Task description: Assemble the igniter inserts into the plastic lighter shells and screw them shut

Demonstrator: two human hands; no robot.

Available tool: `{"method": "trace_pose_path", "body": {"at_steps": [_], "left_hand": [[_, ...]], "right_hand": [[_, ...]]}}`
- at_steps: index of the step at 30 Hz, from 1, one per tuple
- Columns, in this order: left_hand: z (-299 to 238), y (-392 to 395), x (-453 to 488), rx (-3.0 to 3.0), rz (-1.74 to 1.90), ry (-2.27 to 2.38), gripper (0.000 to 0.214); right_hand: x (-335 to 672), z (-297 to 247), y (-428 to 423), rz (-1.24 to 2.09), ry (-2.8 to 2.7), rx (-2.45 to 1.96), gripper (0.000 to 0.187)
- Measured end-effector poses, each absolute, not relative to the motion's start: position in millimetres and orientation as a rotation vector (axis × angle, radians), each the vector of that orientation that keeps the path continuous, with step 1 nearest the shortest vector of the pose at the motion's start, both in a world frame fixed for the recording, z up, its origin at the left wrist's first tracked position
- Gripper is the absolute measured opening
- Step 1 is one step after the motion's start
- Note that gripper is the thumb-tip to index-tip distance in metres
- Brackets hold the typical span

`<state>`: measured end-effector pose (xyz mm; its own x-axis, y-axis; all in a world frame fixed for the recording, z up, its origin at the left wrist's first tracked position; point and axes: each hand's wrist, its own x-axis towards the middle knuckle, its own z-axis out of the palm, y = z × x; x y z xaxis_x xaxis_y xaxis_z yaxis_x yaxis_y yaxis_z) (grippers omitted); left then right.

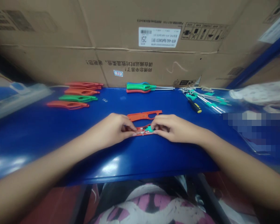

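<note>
On the blue table, an open orange lighter shell half lies between my two hands. Inside it are a green trigger piece and thin white wires. My left hand pinches the shell's left end between thumb and fingers. At the other end my right hand is closed, its fingertips at the green trigger piece and partly hiding it. Just beyond my fingers lies a second orange shell half, with an oval opening at its right.
Several orange and green shells lie at the back left. Assembled-looking lighters with metal rods rest at the back middle. To the right are a screwdriver and several rods with green parts. A large cardboard box stands behind.
</note>
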<state>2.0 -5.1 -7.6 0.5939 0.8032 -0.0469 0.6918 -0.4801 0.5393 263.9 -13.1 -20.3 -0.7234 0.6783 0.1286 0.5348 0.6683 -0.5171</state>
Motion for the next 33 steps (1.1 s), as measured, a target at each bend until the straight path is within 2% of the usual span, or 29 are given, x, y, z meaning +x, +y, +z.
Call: {"method": "trace_pose_path", "body": {"at_steps": [33], "left_hand": [[-6.7, -0.9, 1.7, 2.313, 0.295, 1.127, 0.013]], "right_hand": [[261.7, -22.9, -11.5, 0.614, -2.558, -1.013, 0.006]]}}
